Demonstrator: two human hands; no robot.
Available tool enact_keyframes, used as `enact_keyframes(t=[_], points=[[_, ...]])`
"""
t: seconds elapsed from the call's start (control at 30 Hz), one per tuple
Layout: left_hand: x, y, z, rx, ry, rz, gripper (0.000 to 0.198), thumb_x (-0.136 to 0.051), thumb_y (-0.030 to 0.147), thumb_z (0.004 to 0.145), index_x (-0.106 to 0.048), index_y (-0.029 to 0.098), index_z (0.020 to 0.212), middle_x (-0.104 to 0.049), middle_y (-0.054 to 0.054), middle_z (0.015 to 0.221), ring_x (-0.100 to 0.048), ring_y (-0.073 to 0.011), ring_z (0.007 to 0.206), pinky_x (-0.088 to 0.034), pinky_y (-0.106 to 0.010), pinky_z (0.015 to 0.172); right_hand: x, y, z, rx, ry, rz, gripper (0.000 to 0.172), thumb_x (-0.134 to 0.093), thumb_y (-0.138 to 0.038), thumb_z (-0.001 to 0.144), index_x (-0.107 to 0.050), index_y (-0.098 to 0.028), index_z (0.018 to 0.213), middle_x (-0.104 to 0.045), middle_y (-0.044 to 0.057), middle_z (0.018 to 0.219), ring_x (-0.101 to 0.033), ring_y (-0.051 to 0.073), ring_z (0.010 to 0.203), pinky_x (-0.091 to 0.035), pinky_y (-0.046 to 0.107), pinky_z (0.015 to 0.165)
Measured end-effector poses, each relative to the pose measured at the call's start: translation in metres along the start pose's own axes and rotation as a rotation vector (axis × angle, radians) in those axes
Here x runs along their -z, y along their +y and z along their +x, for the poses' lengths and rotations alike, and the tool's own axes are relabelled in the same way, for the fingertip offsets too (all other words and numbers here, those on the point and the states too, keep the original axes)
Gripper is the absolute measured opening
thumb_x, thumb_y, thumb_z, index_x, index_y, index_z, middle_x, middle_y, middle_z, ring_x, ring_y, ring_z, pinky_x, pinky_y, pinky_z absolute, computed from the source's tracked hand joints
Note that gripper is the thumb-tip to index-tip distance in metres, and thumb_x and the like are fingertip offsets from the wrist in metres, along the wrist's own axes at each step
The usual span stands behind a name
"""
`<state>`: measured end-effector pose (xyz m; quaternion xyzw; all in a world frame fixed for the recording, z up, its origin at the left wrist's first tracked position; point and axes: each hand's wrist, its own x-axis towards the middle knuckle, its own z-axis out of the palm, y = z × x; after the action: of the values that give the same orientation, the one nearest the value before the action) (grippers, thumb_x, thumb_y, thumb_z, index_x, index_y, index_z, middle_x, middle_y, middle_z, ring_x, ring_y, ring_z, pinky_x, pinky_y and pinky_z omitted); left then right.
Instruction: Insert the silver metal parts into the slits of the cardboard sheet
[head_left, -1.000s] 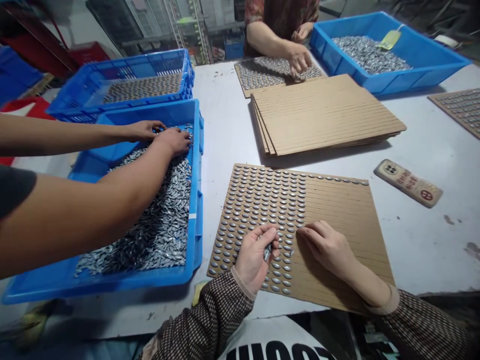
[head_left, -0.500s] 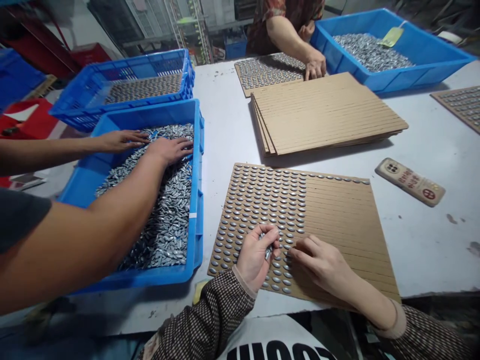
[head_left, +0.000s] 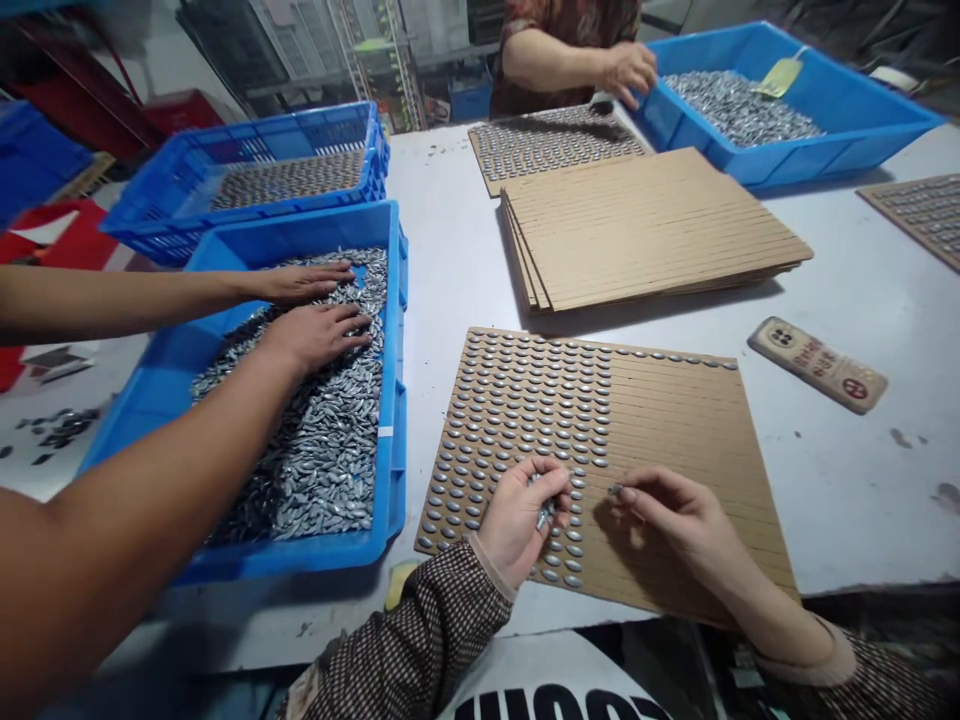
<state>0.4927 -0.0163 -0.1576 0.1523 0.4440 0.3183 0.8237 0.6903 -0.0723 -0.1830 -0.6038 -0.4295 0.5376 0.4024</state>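
My left hand (head_left: 523,515) is closed around several small silvery oval metal pieces (head_left: 546,512), above the filled part of a slotted cardboard sheet (head_left: 690,450). Rows of the same pieces (head_left: 536,390) stand in the sheet's left half, and one more row runs along its far edge. My right hand (head_left: 667,515) pinches a single metal piece (head_left: 616,490) between thumb and fingertips, a little over the bare right half of the sheet. The fingers of the left hand hide part of what lies in its palm.
Left, a co-worker's two hands (head_left: 300,320) rest on metal pieces in a blue bin (head_left: 394,400). A vented blue crate (head_left: 262,125) stands behind it. Stacked cardboard sheets (head_left: 652,225), a wooden block with writing (head_left: 817,365) and another blue bin (head_left: 795,165) surround my sheet; another person's hand (head_left: 628,72) is beside that bin.
My right hand has moved right and lifted off the rows, a metal piece now showing in its fingertips. The co-worker's hands shifted in the bin; the far person's hand moved up toward the other bin.
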Motion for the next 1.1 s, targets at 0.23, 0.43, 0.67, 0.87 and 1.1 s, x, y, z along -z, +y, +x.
enact_keyframes(t=[0.23, 0.43, 0.67, 0.87, 1.1], points=[[-0.005, -0.015, -0.003, 0.116, -0.11, 0.067, 0.029, -0.077, 0.031, 0.067, -0.056, 0.015, 0.079, -0.058, 0.001, 0.066, -0.051, -0.0069, 0.054, -0.035, -0.016, 0.045, -0.017, -0.016, -0.003, 0.032, -0.008, 0.078, 0.024, -0.069, -0.041, 0.081, -0.067, -0.018, 0.087, -0.07, 0.005, 0.075, -0.065, 0.017, 0.068, -0.053, 0.026, 0.06], [-0.005, -0.022, -0.004, 0.083, -0.076, 0.076, 0.036, -0.08, 0.035, 0.062, -0.055, 0.016, 0.079, -0.055, 0.004, 0.058, -0.049, -0.0064, 0.049, -0.036, -0.018, 0.046, -0.022, -0.021, -0.008, 0.092, -0.114, -0.057, 0.021, -0.064, -0.037, 0.085, -0.069, -0.019, 0.094, -0.072, 0.007, 0.087, -0.068, 0.019, 0.078, -0.055, 0.025, 0.07], [-0.004, -0.025, -0.003, 0.067, -0.05, 0.052, 0.036, -0.08, 0.034, 0.058, -0.058, 0.016, 0.079, -0.057, 0.003, 0.057, -0.05, -0.0076, 0.05, -0.036, -0.019, 0.046, -0.016, -0.023, -0.005, -0.028, -0.145, -0.041, 0.031, -0.07, -0.044, 0.078, -0.072, -0.019, 0.097, -0.074, 0.01, 0.091, -0.071, 0.024, 0.078, -0.058, 0.028, 0.067], [-0.003, -0.025, -0.002, 0.063, -0.031, 0.025, 0.042, -0.084, 0.033, 0.054, -0.061, 0.014, 0.084, -0.057, 0.003, 0.059, -0.051, -0.0079, 0.053, -0.036, -0.02, 0.048, 0.005, 0.0, 0.002, 0.049, -0.048, -0.253, 0.034, -0.07, -0.049, 0.075, -0.073, -0.021, 0.095, -0.075, 0.007, 0.089, -0.071, 0.025, 0.081, -0.059, 0.026, 0.067], [-0.005, -0.023, -0.004, 0.037, 0.004, 0.0, 0.037, -0.083, 0.035, 0.058, -0.058, 0.015, 0.077, -0.055, 0.003, 0.059, -0.047, -0.007, 0.05, -0.031, -0.018, 0.044, 0.02, 0.021, 0.012, 0.427, 0.003, -0.593, 0.018, -0.058, -0.037, 0.088, -0.069, -0.026, 0.097, -0.071, 0.007, 0.095, -0.066, 0.023, 0.086, -0.054, 0.033, 0.074]])
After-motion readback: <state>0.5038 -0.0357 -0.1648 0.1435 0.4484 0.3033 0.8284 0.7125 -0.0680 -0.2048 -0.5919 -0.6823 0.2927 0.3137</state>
